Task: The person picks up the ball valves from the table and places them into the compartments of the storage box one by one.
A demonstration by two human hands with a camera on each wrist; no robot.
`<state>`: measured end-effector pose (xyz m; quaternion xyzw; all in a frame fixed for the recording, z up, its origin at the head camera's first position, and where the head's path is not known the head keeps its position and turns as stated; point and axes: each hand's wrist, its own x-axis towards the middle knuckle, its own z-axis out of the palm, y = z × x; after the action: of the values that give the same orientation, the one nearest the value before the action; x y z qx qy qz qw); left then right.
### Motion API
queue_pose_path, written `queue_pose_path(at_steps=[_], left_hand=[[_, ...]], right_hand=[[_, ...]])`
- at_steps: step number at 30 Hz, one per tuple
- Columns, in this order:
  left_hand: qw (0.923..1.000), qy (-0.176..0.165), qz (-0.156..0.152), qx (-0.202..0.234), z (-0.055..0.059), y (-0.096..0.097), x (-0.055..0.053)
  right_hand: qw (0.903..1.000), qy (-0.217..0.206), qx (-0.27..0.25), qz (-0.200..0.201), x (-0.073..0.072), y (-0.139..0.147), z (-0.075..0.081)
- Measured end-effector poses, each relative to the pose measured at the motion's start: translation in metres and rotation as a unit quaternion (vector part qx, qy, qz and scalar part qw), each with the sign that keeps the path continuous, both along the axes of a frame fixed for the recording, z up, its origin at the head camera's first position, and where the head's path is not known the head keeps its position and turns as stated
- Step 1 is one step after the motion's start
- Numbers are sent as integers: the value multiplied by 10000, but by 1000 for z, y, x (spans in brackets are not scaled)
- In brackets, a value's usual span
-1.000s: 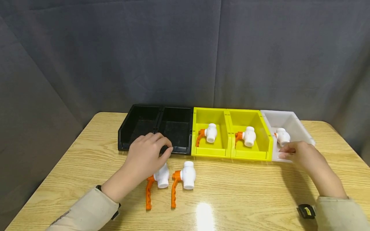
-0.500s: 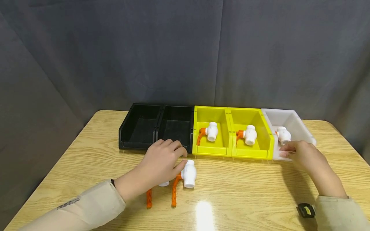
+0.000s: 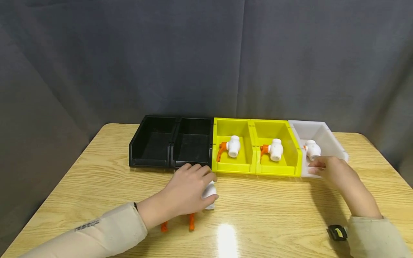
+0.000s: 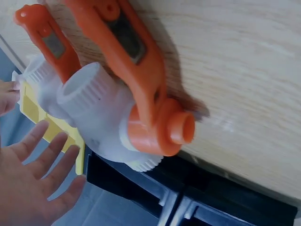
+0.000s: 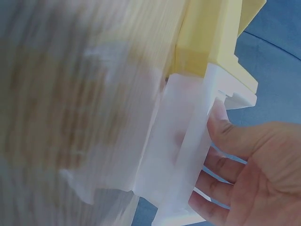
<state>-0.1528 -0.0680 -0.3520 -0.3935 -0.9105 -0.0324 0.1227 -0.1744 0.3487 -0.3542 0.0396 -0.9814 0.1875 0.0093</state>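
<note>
My left hand (image 3: 187, 191) reaches over two white ball valves with orange lever handles on the table. Its fingers are spread, with the thumb and fingertips on either side of the right-hand ball valve (image 3: 210, 190), and nothing is gripped. The left-hand ball valve (image 4: 101, 117) lies closest in the left wrist view; from the head its body is hidden under the hand, with the handle end (image 3: 164, 226) showing. At the front lip of the white bin (image 3: 335, 143), my right hand (image 3: 338, 175) rests with loosely bent fingers, near the ball valve (image 3: 312, 149) inside.
Two black bins (image 3: 151, 163) stand side by side left of two yellow bins (image 3: 237, 167). Each yellow bin holds one ball valve, the left valve (image 3: 233, 147) and the right valve (image 3: 275, 149). A dark curtain (image 3: 193, 53) hangs behind the wooden table (image 3: 271, 215).
My left hand has moved right and slightly toward me, from above the left-hand ball valve to the right-hand one. The right hand has stayed at the white bin's lip.
</note>
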Motion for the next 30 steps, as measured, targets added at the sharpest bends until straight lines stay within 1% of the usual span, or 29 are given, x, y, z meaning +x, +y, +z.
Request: queue_pose_path(at_steps=[8,12,15,17,24,30], left_hand=[[9977,-549,40,-393,-2,4,-2],[9942,-946,71,-505,-6,3,-5],[9909,-1199,24,-606,-9,3,-5],[9897,-1263,-35,-669,-11,3,-6],[9883,-1284,-206,-794,-17,3,-9],[9869,-1408,-230,-749,-16,5,-11]], right_hand=[[9999,-96,33,-34,-1,-3,2],[9998,-175,18,-84,0,-2,2],[9998,-184,21,-80,-1,-2,1],[9998,-174,32,-73,-1,-1,2],[9999,-99,40,-28,1,-2,0],[10000,2,63,13,1,-2,-2]])
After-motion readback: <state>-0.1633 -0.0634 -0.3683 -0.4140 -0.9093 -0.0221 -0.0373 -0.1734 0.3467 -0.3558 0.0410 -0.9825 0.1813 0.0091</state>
